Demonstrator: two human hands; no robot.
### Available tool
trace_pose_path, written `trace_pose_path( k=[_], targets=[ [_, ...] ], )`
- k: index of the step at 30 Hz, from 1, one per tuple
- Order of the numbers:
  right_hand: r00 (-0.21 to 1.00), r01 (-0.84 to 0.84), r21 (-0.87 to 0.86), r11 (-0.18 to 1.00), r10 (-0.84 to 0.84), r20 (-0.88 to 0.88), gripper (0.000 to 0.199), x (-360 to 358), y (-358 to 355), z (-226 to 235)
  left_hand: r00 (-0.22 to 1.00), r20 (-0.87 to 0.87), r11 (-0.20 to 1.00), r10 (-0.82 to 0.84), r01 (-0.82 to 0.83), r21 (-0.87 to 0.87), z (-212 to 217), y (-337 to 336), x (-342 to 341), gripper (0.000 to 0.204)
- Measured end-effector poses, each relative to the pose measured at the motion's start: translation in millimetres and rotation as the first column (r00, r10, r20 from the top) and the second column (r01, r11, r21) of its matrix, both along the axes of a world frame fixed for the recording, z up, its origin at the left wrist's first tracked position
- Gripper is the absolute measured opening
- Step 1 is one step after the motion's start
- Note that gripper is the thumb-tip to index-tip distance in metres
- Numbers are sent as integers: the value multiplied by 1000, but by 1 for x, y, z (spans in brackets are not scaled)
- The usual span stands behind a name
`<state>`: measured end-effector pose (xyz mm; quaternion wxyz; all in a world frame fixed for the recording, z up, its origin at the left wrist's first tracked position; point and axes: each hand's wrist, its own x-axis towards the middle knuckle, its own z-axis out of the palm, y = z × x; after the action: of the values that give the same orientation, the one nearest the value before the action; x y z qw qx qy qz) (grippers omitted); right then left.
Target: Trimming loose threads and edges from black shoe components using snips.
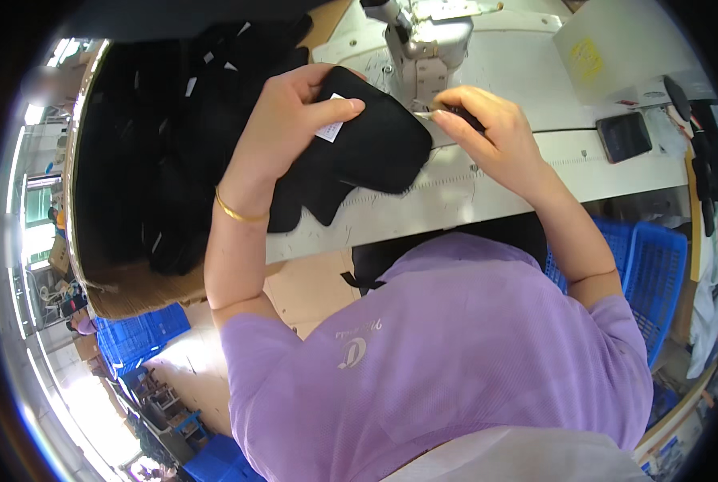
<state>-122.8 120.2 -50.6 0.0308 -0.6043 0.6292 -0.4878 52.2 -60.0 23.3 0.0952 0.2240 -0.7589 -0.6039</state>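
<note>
My left hand (294,120) is closed on a black fabric piece (383,140), its thumb lying beside a white label (330,120) on the cloth. The piece is rounded at its right end and is held above the front of the sewing table. Just right of that end, my right hand (491,132) pinches thread snips (425,115). Their pale metal tip points at the fabric's edge, and a dark part shows inside the curled fingers. Whether the blades touch a thread is too small to tell. More black cloth (315,189) hangs beneath the held piece.
A sewing machine head (431,48) stands behind my hands on the white table (527,153). To the left, a large heap of black fabric pieces (158,161) fills a cardboard-edged surface. A phone (624,136) lies at the right. Blue crates (654,277) stand below on the right.
</note>
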Motion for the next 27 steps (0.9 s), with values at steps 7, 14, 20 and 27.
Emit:
trace_pose_path(
  k=[7,14,20,27],
  targets=[
    [975,-144,73,987,154,-161,21,-1,-7,-9,972,92,918,-215,169,359,-30,-4,-6,34],
    [992,-33,-76,997,42,119,27,-1,6,-13,987,32,952,-160,146,268,-39,4,-13,40],
    [985,41,73,997,-52,162,15,20,23,-23,992,-117,875,49,14,483,-42,-2,-8,27],
    [925,-64,66,996,35,378,9,30,10,-53,994,-81,996,69,-73,-52,-108,29,-11,17]
  ],
)
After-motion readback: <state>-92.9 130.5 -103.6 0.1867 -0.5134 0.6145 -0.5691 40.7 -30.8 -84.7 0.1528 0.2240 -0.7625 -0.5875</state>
